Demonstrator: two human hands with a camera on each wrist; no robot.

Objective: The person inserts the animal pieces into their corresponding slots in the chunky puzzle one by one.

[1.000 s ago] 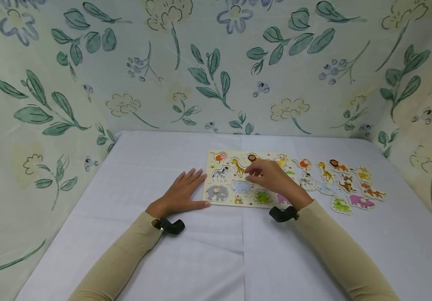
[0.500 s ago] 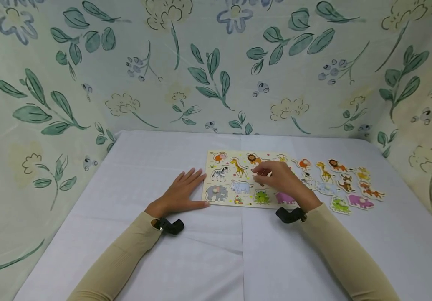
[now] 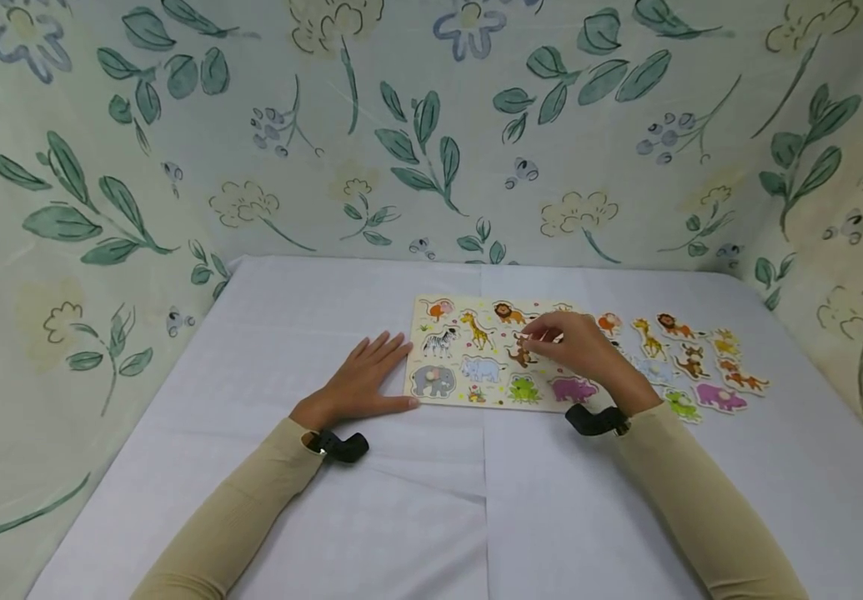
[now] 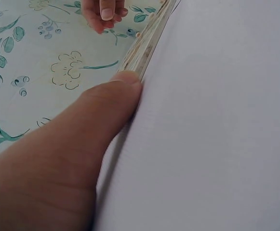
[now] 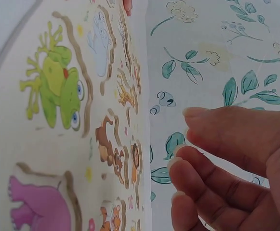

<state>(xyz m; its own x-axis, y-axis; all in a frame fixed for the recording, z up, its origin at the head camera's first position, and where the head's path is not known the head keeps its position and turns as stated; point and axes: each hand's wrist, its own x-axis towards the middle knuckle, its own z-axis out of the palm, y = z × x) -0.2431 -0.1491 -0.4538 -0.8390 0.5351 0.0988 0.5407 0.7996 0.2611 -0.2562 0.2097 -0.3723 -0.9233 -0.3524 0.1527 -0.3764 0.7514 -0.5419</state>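
Note:
A wooden animal puzzle board [image 3: 494, 400] lies on the white table, with printed animals in outlined recesses. An elephant piece [image 3: 434, 381] with a small knob sits in its lower left corner. My left hand [image 3: 359, 379] lies flat on the cloth, its fingertips and thumb touching the board's left edge; in the left wrist view the thumb [image 4: 106, 101] meets that edge. Above the right half of the board hovers my right hand [image 3: 577, 346]. Its thumb and loosely bent fingers [image 5: 197, 168] stand apart with nothing between them in the right wrist view.
Right of the board lie several loose animal pieces, among them a lion [image 3: 674, 326], a giraffe [image 3: 648, 338], a purple hippo [image 3: 720, 397] and a green frog [image 3: 681, 406]. My right hand and forearm hide some of them. A floral cloth [image 3: 431, 167] hangs behind the table.
My right hand has moved to the right over the board, uncovering the printed brown animal and the purple hippo picture. The left hand stays at the board's left edge.

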